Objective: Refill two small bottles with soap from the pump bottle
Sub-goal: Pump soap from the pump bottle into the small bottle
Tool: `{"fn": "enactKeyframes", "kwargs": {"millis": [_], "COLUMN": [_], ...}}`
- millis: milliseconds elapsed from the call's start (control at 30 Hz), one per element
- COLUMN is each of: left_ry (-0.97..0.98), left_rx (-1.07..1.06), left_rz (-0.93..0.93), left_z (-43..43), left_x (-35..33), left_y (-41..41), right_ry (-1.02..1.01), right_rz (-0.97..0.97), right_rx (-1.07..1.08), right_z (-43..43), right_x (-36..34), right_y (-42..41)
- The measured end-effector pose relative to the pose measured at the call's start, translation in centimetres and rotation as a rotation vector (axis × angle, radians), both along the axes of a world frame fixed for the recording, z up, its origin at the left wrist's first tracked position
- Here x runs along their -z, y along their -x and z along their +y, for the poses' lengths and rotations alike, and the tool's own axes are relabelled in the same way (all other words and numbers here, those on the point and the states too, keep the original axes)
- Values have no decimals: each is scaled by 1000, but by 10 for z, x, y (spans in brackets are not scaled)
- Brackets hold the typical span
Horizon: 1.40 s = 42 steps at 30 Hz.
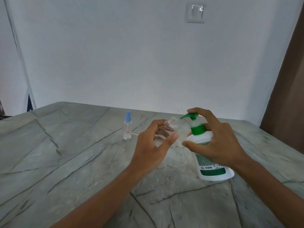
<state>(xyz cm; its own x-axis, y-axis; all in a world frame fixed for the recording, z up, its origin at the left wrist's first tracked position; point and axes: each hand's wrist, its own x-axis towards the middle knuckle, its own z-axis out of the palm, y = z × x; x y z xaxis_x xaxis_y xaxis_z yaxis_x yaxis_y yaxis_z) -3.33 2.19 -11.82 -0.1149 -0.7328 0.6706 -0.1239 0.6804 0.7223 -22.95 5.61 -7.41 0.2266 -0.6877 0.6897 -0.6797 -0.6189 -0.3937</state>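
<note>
My left hand point(153, 143) grips a small clear bottle point(169, 127) with no cap, tilted so its threaded neck points up and right toward the green spout. The white pump bottle point(212, 165) with a green pump head point(191, 116) stands on the marble table. My right hand point(217, 140) wraps around its shoulder, with the index finger lying over the pump head. The spout tip hangs just right of the open neck. A second small clear bottle point(127, 127) with a blue cap and a small label stands upright to the left, untouched.
The grey veined marble table point(65, 162) runs to a white wall at the back. A thin white tube point(135, 134) lies beside the capped bottle. A brown panel point(289, 96) stands at the right, and a wall switch point(195, 12) sits high up.
</note>
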Motion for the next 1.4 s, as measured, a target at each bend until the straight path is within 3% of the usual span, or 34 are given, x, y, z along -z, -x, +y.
{"fn": "enactKeyframes", "kwargs": {"millis": [500,1133,1400], "left_ry": [11,81,124], "left_rx": [-13,-55,-32], "left_rz": [-20,-51,-79], "left_z": [2,-2,-5], "left_x": [1,3,4], "left_y": [5,2,0], "right_ry": [63,-5,-33], "right_rz": [39,146,69], "right_rx": [-1,16,35], "right_z": [-3,-4,0], "right_x": [3,0,0], "right_y": [-7,-3,-2]}}
